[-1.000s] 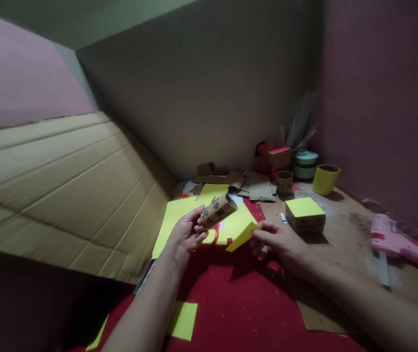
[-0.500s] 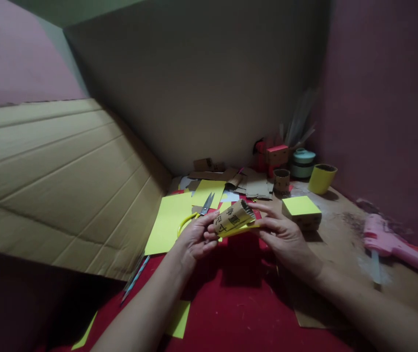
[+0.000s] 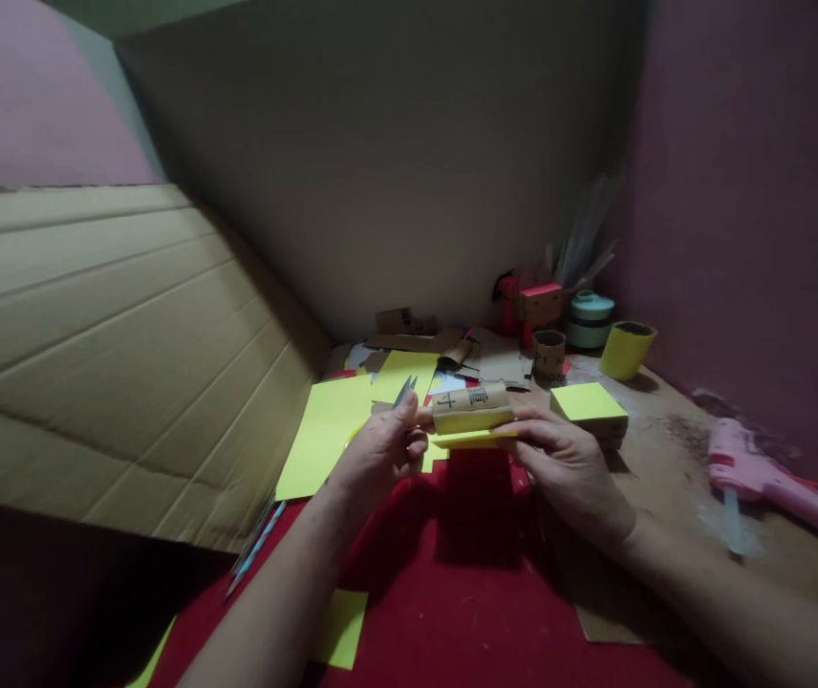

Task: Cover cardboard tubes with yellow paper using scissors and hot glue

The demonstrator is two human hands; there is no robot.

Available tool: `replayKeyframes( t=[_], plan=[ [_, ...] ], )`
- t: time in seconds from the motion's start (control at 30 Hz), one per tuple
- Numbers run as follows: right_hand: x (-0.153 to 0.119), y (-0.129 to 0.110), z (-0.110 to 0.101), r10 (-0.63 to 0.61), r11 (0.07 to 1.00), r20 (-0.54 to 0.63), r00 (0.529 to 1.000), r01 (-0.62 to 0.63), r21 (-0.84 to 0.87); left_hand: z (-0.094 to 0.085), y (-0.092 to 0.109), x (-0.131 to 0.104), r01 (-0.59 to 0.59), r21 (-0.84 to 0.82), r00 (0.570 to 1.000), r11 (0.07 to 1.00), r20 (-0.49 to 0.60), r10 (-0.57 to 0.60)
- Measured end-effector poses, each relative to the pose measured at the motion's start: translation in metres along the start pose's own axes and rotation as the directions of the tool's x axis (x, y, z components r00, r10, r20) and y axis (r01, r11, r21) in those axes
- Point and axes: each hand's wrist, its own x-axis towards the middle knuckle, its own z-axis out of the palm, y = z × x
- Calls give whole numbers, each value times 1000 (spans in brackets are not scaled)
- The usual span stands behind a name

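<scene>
A rolled cardboard tube (image 3: 472,405) with dark printed characters lies level between my two hands, above the red surface. My left hand (image 3: 389,441) is closed at its left end, with a finger reaching to the tube's opening. At the other end, my right hand (image 3: 559,454) grips the tube and a strip of yellow paper (image 3: 477,439) that runs along its underside. Scissors (image 3: 405,387) with yellow handles lie behind my left hand, mostly hidden by it. Yellow sheets (image 3: 327,430) are spread to the left of the tube.
A cardboard box with a yellow top (image 3: 588,403) sits beyond my right hand. Farther back stand a yellow-wrapped tube (image 3: 628,351), a short cardboard tube (image 3: 548,356) and a teal container (image 3: 590,320). A pink glue gun (image 3: 745,463) lies right. A large cardboard panel (image 3: 115,354) leans left.
The tube has turned from a slant to nearly level, and its open right end no longer shows. My left hand has shifted slightly and now covers more of the scissors.
</scene>
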Motion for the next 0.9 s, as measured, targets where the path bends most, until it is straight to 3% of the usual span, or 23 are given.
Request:
replayKeyframes(
  t=[0.17,0.33,0.53,0.67,0.8,0.9],
  plan=[
    [4,-1,2,116,989,-29,993,-113,92,1,3,-6,-159,224,987,962,30,156],
    [6,-6,1,204,970,11,979,-204,131,6,-6,-2,-151,289,988,945,66,138],
    [6,-7,3,109,975,96,989,-125,185,14,-27,4,-162,230,984,960,111,139],
    [6,-8,1,66,989,159,985,-85,117,15,-26,5,-207,194,975,959,123,185],
    [6,-13,-2,200,968,220,955,-228,109,12,-19,4,-214,205,972,955,137,189],
    [5,-15,0,334,882,263,905,-399,252,11,-18,4,-225,206,972,952,119,204]
  ],
)
